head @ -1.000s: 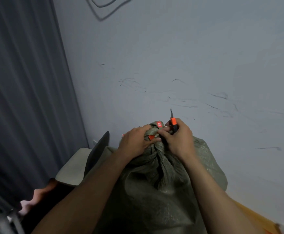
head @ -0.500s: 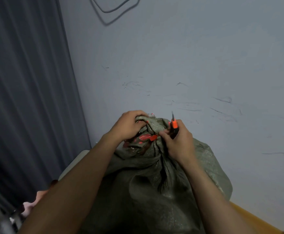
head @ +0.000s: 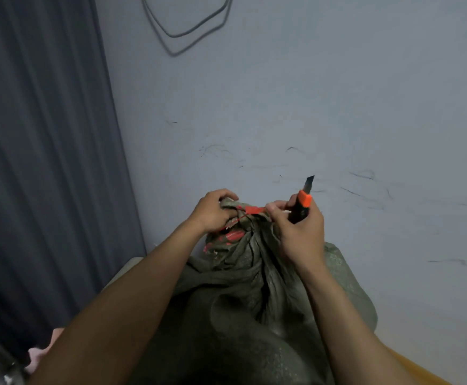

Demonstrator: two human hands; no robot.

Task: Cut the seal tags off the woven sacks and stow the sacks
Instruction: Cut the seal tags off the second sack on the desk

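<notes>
Head camera looks down on both forearms reaching forward to the top of the woven sack (head: pixel 254 307). The left hand (head: pixel 213 213) curls tight round the bunched neck, knuckles up, gripping the gathered cloth. The right hand (head: pixel 300 237) wraps its fingers round a utility knife (head: pixel 301 207), blade pointing up and away from the sack, while its thumb and forefinger pinch the end of the red seal tag (head: pixel 254 210). The tag lies stretched between the two hands, right at the crown of the sack's neck.

Just behind the sack stands a grey-blue wall (head: pixel 338 107), scuffed with dark marks, and a looped cable (head: pixel 188 37) hangs high on it. A dark pleated curtain (head: pixel 46 162) fills the left side.

The sack is olive-green, coarse-woven and deeply creased, with red print (head: pixel 233 236) below the neck. The knife has a dark body, orange nose and snap-off blade.
</notes>
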